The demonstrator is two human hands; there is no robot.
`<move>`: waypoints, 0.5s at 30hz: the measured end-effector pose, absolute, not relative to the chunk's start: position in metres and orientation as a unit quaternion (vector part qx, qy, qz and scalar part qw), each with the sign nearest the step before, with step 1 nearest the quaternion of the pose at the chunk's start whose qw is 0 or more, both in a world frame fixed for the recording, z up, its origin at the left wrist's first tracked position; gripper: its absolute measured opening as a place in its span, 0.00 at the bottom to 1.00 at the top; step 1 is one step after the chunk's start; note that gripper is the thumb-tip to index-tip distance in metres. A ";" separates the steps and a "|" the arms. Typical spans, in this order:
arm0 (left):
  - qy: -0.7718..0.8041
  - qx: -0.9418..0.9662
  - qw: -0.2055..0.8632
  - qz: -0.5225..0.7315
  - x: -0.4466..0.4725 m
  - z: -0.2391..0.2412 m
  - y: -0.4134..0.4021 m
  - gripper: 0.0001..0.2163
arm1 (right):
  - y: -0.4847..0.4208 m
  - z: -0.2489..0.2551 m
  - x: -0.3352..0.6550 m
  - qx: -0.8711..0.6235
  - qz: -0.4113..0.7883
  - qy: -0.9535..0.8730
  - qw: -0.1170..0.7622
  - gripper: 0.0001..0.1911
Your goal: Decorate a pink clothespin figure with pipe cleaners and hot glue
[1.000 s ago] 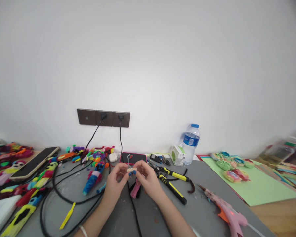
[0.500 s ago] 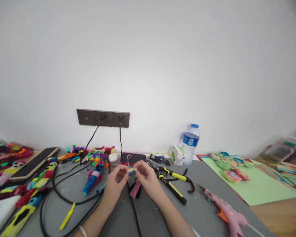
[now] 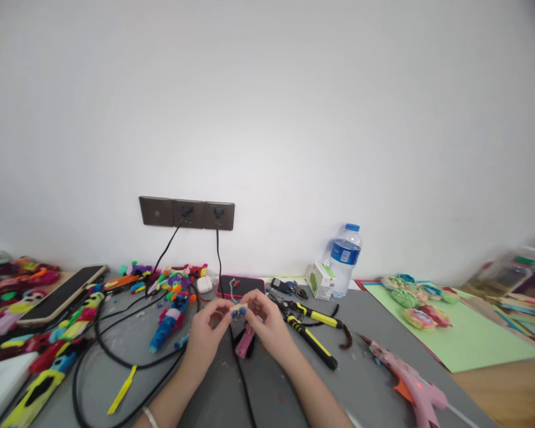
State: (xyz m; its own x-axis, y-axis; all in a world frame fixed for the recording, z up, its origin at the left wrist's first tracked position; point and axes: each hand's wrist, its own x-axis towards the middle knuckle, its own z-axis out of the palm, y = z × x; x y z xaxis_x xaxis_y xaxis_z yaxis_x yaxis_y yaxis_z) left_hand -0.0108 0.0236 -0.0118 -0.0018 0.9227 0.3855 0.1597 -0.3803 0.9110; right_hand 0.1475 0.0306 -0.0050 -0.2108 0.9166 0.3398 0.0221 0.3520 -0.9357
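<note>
In the middle of the head view my left hand (image 3: 210, 336) and my right hand (image 3: 270, 324) meet, fingertips pinched on a small blue piece (image 3: 238, 312). It looks fuzzy, like pipe cleaner, but is too small to make out fully. Just under my right fingers is a pink fuzzy figure (image 3: 245, 342) with black parts; whether that hand touches it I cannot tell. A blue fuzzy figure (image 3: 164, 330) lies left of my left hand. To the right of my right hand rest pliers (image 3: 312, 342) with black and yellow handles.
A pink glue gun (image 3: 412, 380) with a red light lies at the right. Black cables (image 3: 98, 342) loop across the left side. Colourful pipe-cleaner figures (image 3: 78, 318) and a phone (image 3: 65, 296) crowd the left. Behind stand a water bottle (image 3: 345, 261) and a small box (image 3: 321, 280).
Both hands stay in nearly the same place with the small blue piece between them. Nothing else has visibly moved.
</note>
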 end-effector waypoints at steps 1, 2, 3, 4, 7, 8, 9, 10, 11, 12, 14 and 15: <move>0.439 0.619 0.343 0.554 -0.011 -0.012 0.024 0.10 | 0.031 -0.005 0.148 -0.364 0.439 -0.644 0.510 0.16; 0.440 0.619 0.342 0.553 -0.011 -0.011 0.024 0.10 | 0.031 -0.005 0.148 -0.363 0.442 -0.643 0.509 0.16; 0.441 0.620 0.342 0.552 -0.011 -0.011 0.024 0.10 | 0.031 -0.005 0.148 -0.363 0.444 -0.643 0.508 0.16; 0.443 0.620 0.340 0.551 -0.011 -0.010 0.024 0.10 | 0.031 -0.005 0.148 -0.364 0.444 -0.642 0.507 0.16; 0.446 0.621 0.335 0.551 -0.012 -0.010 0.024 0.10 | 0.030 -0.005 0.148 -0.366 0.438 -0.644 0.510 0.16; 0.447 0.621 0.333 0.552 -0.012 -0.010 0.024 0.09 | 0.030 -0.004 0.148 -0.367 0.435 -0.645 0.510 0.16; 0.446 0.620 0.333 0.552 -0.012 -0.010 0.024 0.09 | 0.030 -0.004 0.148 -0.366 0.433 -0.647 0.509 0.16; 0.445 0.620 0.335 0.552 -0.012 -0.010 0.025 0.10 | 0.030 -0.004 0.148 -0.366 0.431 -0.649 0.509 0.16; 0.444 0.619 0.338 0.553 -0.011 -0.011 0.025 0.10 | 0.030 -0.003 0.148 -0.366 0.430 -0.650 0.508 0.16; 0.442 0.617 0.342 0.555 -0.011 -0.012 0.025 0.10 | 0.030 -0.003 0.148 -0.367 0.430 -0.650 0.508 0.16; 0.435 0.612 0.352 0.558 -0.010 -0.014 0.025 0.10 | 0.030 -0.002 0.148 -0.371 0.430 -0.647 0.509 0.16; 0.431 0.610 0.358 0.560 -0.010 -0.015 0.025 0.09 | 0.030 -0.002 0.148 -0.372 0.431 -0.645 0.510 0.16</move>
